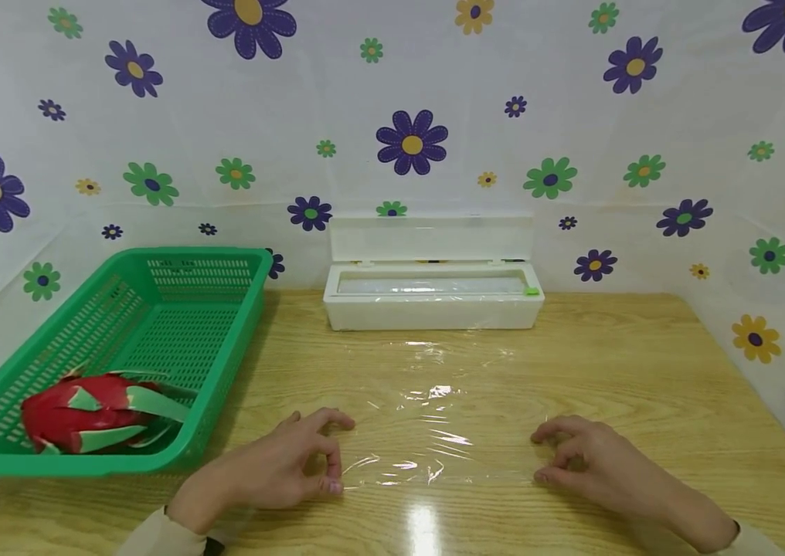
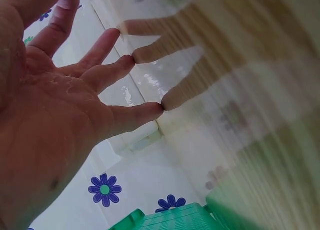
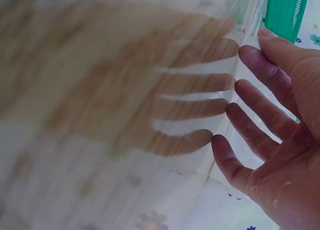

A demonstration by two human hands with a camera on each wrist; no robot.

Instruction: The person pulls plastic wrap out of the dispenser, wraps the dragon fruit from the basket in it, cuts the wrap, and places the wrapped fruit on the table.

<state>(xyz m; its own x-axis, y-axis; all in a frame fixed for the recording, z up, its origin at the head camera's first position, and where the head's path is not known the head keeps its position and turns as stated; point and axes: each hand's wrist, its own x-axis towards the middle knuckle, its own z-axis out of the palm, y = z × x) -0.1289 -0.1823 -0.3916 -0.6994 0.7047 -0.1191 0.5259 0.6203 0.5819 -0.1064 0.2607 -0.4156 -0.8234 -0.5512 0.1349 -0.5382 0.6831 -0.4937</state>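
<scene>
A sheet of clear cling film lies over the wooden table, running forward from a white cling film dispenser whose lid stands raised. My left hand is at the film's near left corner. In the left wrist view, several spread fingertips of the left hand touch the table surface. Across from it, my right hand is at the film's right edge. The right wrist view shows the right hand with its fingers spread and fingertips on the tabletop. Neither hand visibly grips the film.
A green plastic basket stands at the left, with a red dragon fruit lying in its near end. The dispenser has a small green slider at its right end. A flower-patterned cloth hangs behind and at the sides of the table.
</scene>
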